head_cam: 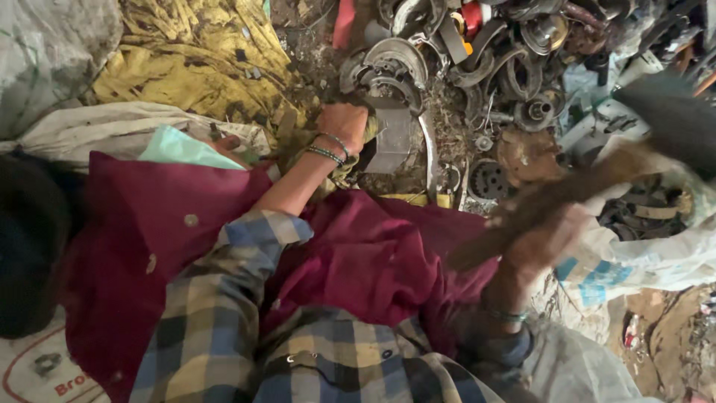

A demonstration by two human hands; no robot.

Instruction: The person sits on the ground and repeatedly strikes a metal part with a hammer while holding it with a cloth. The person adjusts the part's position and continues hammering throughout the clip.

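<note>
Down in the scrap, my left hand presses on a flat grey metal plate to steady it, while my right hand grips a blurred, probably wooden hammer handle raised.

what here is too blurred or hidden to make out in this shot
1. Head view: the right hand and its long brown wooden handle are smeared by motion blur.
2. The handle's dark head is blurred and cut by the right edge.
3. The left hand covers whatever it presses among the grey metal scrap parts.
</note>
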